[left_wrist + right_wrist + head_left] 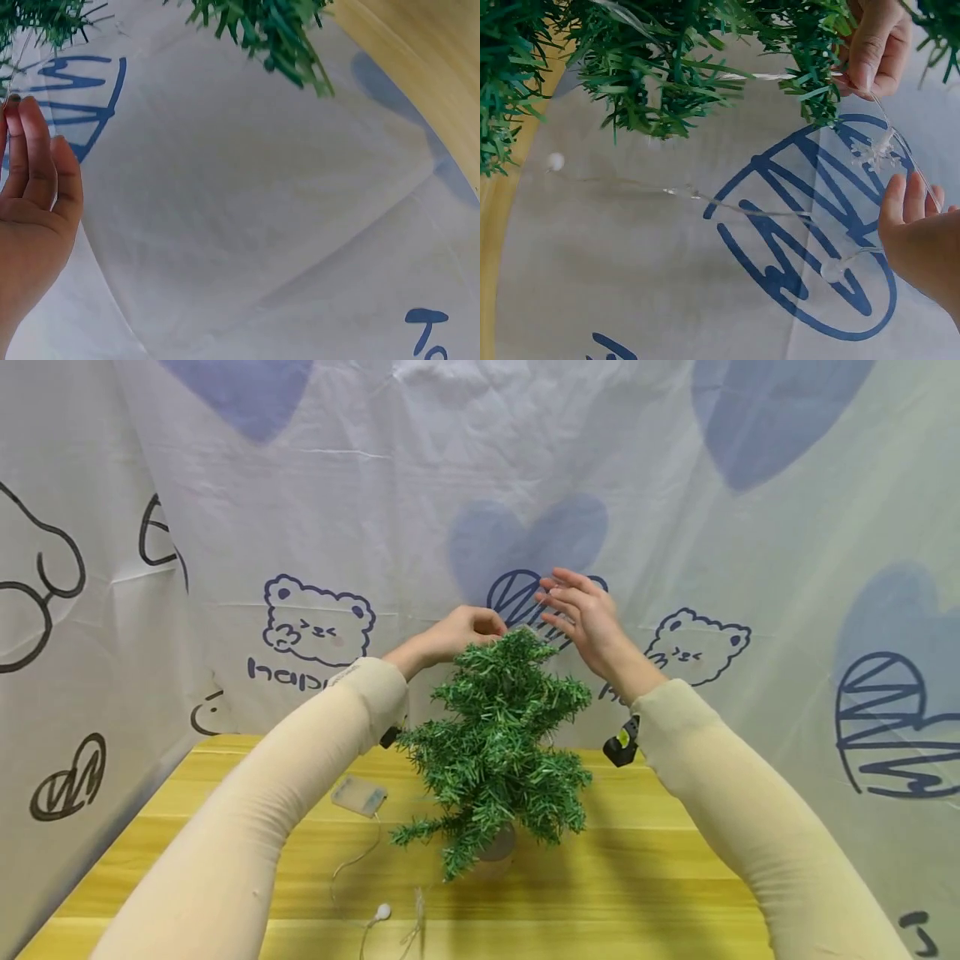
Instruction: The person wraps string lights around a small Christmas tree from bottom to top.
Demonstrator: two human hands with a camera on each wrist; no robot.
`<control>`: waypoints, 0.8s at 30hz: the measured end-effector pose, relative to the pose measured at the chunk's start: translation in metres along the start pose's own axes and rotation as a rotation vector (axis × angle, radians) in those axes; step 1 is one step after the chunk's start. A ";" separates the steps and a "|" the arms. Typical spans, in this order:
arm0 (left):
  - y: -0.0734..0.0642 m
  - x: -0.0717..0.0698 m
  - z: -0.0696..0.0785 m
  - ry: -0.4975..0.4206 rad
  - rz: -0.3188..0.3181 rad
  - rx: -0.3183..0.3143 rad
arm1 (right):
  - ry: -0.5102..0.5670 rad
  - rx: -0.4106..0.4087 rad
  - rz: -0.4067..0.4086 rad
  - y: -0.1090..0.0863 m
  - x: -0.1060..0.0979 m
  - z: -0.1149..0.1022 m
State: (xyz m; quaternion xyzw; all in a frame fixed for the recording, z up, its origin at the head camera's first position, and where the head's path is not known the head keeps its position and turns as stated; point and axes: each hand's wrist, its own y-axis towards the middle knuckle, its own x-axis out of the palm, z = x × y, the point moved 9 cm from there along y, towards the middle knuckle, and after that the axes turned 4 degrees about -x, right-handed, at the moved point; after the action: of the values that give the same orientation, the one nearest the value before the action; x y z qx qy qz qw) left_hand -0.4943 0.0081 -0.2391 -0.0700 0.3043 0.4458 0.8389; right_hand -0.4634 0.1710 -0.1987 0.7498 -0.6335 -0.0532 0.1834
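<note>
A small green artificial Christmas tree [502,727] stands upright on the wooden table. At its top, my left hand [468,631] pinches the thin wire of a string of lights; the right wrist view shows that thumb and finger closed on it. To the right of the treetop, my right hand [588,614] holds another stretch of the wire at its fingertips, the other fingers loosely spread. A clear snowflake light [876,152] hangs between the hands. Behind the tree droops more wire with a round bulb [832,270] and a white ball light [555,161].
A clear battery box [358,796] lies on the table [645,877] left of the tree, its wire trailing toward the front. Another white ball light [383,912] and a loose wire loop [416,918] are near the front. A printed white cloth [420,527] hangs behind.
</note>
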 end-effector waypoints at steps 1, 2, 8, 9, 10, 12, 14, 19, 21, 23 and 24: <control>0.000 -0.003 0.000 0.009 0.015 -0.013 | 0.006 -0.008 0.002 0.000 0.000 -0.002; 0.000 -0.005 0.000 0.020 0.027 -0.018 | 0.009 -0.013 0.004 -0.001 0.000 -0.003; -0.006 -0.016 0.004 0.050 0.049 -0.010 | -0.047 -0.047 0.020 -0.003 -0.002 -0.008; -0.007 -0.017 0.004 0.050 0.046 -0.010 | -0.099 -0.059 0.025 -0.003 -0.004 -0.008; -0.008 -0.018 0.004 0.053 0.043 -0.008 | -0.168 -0.080 0.025 -0.004 -0.005 -0.009; -0.011 -0.019 0.004 0.055 0.033 -0.007 | -0.392 -0.141 0.025 -0.005 -0.009 -0.012; -0.013 -0.020 0.004 0.059 0.024 -0.009 | -0.690 -0.237 0.040 -0.007 -0.011 -0.018; -0.019 -0.026 0.004 0.067 0.026 -0.011 | -1.243 -0.412 0.127 -0.013 -0.014 -0.033; -0.021 -0.028 0.003 0.075 0.033 -0.013 | -1.324 -0.407 0.132 -0.014 -0.015 -0.034; -0.023 -0.031 0.002 0.084 0.045 -0.016 | -1.374 -0.379 0.122 -0.015 -0.017 -0.034; -0.024 -0.032 0.001 0.086 0.053 -0.017 | -1.375 -0.355 0.107 -0.015 -0.018 -0.033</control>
State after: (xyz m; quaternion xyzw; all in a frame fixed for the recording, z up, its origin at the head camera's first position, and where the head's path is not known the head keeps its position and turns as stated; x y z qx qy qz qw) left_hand -0.4885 -0.0283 -0.2237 -0.0882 0.3381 0.4668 0.8124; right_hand -0.4429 0.1977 -0.1758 0.4730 -0.6234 -0.6075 -0.1363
